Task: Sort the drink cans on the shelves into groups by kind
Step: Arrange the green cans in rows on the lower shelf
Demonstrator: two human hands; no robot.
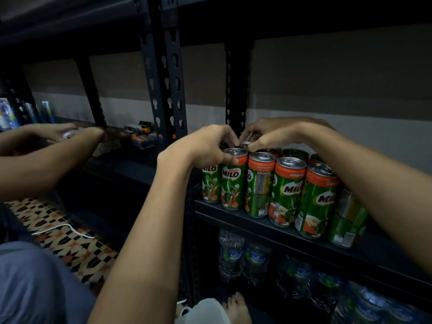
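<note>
Already a block of Milo cans (288, 190) is grouped on the shelf (257, 222), while a far can (245, 144) is pinched by fingers (230, 141) of both the left hand (205, 148) and right hand (280, 132), sorting apparently unfinished.

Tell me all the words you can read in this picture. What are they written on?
"MILO": on the green cans at the front of the shelf.
"ORIGIN...", cut off: on the orange band of one can.
Small print on the cans: too tiny to read.
Water bottle labels below: blurred.
Boxes on the left shelf: blurred.
</note>
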